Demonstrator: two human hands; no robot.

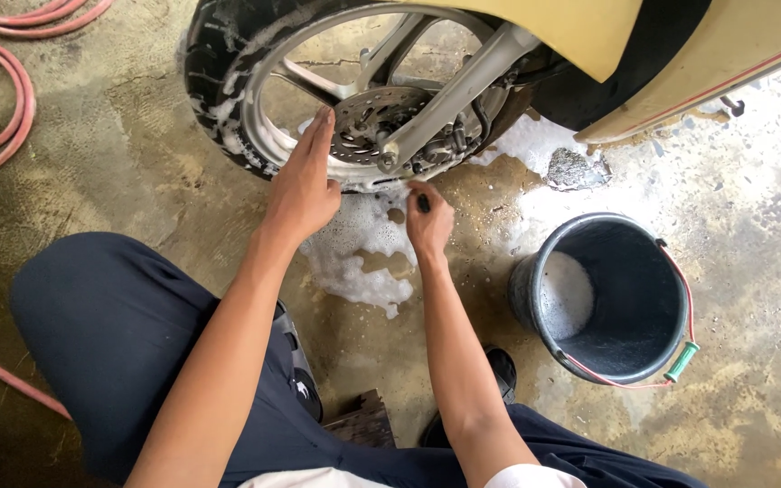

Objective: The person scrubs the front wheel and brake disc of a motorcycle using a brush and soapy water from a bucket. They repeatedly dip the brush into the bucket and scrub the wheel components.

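The fingers [316,136] of the left hand [305,185] lie straight and close together, flat against the soapy silver rim of the black-tyred motorcycle wheel [228,99], holding nothing; the placing looks like a brace that steadies the wheel. The fingers [422,201] of the right hand [428,224] are curled tight round a small dark handle [423,204] (its working end is hidden, so I cannot tell what kind of tool it is), held just below the wheel's lowest edge, where the suds are thickest.

At the wheel's centre sits the drilled metal brake disc [368,122], with the grey fork leg [449,99] running across it toward the cream-yellow body panel [589,36] above and to the right of the wheel. White foam [354,258] spreads over the wet concrete floor [119,145] directly beneath the wheel, between the two forearms. Right of the wheel and lower down stands a dark round plastic bucket [612,352] with a red wire bail and green grip, some suds inside, set near the right arm. Left of the wheel, coils of pink-red hose [15,117] lie well apart on the floor. The person's dark trousers [101,334] fill the view below the wheel, knees spread in a squat.
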